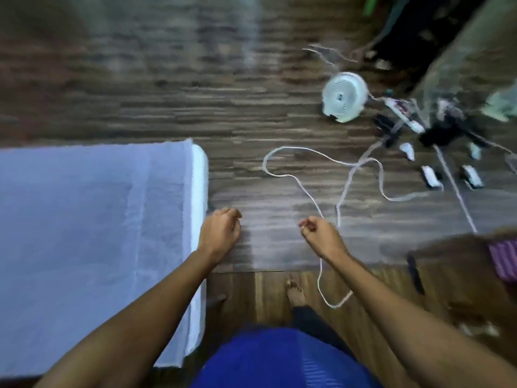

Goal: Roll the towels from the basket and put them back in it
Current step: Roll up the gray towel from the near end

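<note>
A wide pale blue cloth (84,233) lies spread flat over a white padded surface (199,175) on the left. My left hand (219,233) hovers just past its right edge, fingers curled in with nothing in them. My right hand (321,236) is out over the wooden floor, fingers also curled, above a white cable (293,180) that runs beneath it. At the right edge a brown container (453,264) shows a purple striped cloth (505,259) inside. The frame is blurred by motion.
On the floor at the upper right are a round white device (344,97), a power strip (402,114), small chargers and dark gear. My bare foot (296,292) and blue-clad lap (279,359) are at the bottom.
</note>
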The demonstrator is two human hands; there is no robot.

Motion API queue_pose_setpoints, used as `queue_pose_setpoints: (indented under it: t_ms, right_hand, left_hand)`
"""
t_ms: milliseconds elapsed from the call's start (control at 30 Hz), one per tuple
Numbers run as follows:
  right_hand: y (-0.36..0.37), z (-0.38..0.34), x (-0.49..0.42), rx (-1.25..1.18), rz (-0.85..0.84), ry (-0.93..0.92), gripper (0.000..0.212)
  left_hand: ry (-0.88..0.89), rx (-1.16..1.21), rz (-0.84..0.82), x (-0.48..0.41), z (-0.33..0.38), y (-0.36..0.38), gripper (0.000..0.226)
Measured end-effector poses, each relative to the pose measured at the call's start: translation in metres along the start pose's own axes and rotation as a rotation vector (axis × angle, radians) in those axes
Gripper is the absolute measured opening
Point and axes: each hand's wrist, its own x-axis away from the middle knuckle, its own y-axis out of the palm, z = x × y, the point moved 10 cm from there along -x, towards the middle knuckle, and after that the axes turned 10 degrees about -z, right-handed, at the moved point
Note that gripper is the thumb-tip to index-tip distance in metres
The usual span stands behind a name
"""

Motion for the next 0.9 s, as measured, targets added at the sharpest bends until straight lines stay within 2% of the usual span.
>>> queue_pose_setpoints:
  t_ms: [100,200,333,433,467,567,667,900]
  right_hand:
    - [0.006,-0.065,-0.044,0.168,-0.166,-0.218,0.019]
    - [0.032,-0.125,-0.071,0.342,-0.324,-0.404,0.017]
    - [0.087,-0.196,-0.1,0.609,-0.53,-0.634,0.014]
    - [0.131,-0.252,-0.115,0.871,-0.592,-0.917,0.006]
    - [0.144,-0.267,-0.12,0.937,-0.598,-0.999,0.011]
    - [0.179,-0.299,-0.138,1.086,-0.568,-1.131,0.027]
    - [0.2,-0.317,-0.145,1.14,-0.553,-1.238,0.035]
    - [0.217,-0.326,-0.172,1.324,-0.651,-1.33,0.049]
  left_hand:
    - [-0.305,0.028,0.137,0.031,-0.044,-0.02,0.015]
    - [-0.523,0.071,0.281,0.084,-0.07,-0.03,0.026]
    - [-0.832,0.169,0.425,0.16,-0.102,-0.015,0.028]
    - [-1.01,0.219,0.481,0.202,-0.122,0.01,0.021]
    - [-1.057,0.233,0.489,0.212,-0.125,0.02,0.018]
    - [-1.132,0.241,0.485,0.223,-0.131,0.044,0.013]
    - [-1.169,0.285,0.454,0.223,-0.127,0.064,0.019]
    - [-1.15,0.143,0.412,0.214,-0.111,0.065,0.036]
